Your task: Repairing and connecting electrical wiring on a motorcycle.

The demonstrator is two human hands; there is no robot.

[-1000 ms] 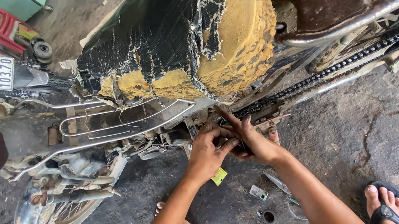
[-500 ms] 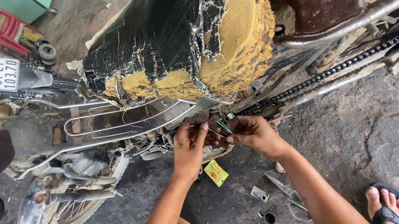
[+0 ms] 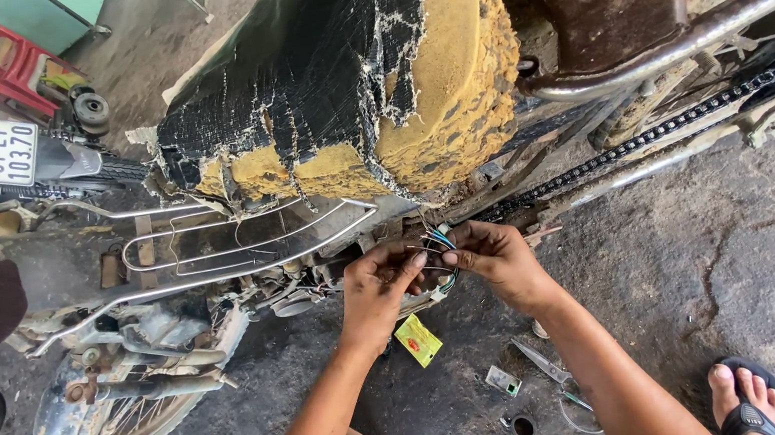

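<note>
Down at the centre of the head view, both hands meet at a bunch of thin wires (image 3: pixel 435 251) that hang from the underside of an old motorbike, just below its torn seat (image 3: pixel 338 83). The left hand (image 3: pixel 379 289) pinches the strands between thumb and fingers; the right hand (image 3: pixel 500 262) pinches the same bunch from the other side, fingertips touching the left's. The wires, blue, red and dark ones among them, are still loose and spread apart, not bundled or covered, so the wiring work looks to be in its middle: strands are exposed and held, but whether any joint is made I cannot tell, as the fingers hide it.

To the right of the hands the chain (image 3: pixel 657 124) runs up toward the frame's right edge. To the left lies a chrome rack (image 3: pixel 230 245), and at lower left a wheel (image 3: pixel 134 425). On the concrete floor (image 3: pixel 764 235) below the hands lie a yellow packet (image 3: pixel 418 339), a small grey piece (image 3: pixel 502 380) and pliers (image 3: pixel 545 364), all untouched. A sandalled foot (image 3: pixel 751 394) shows at lower right.
</note>
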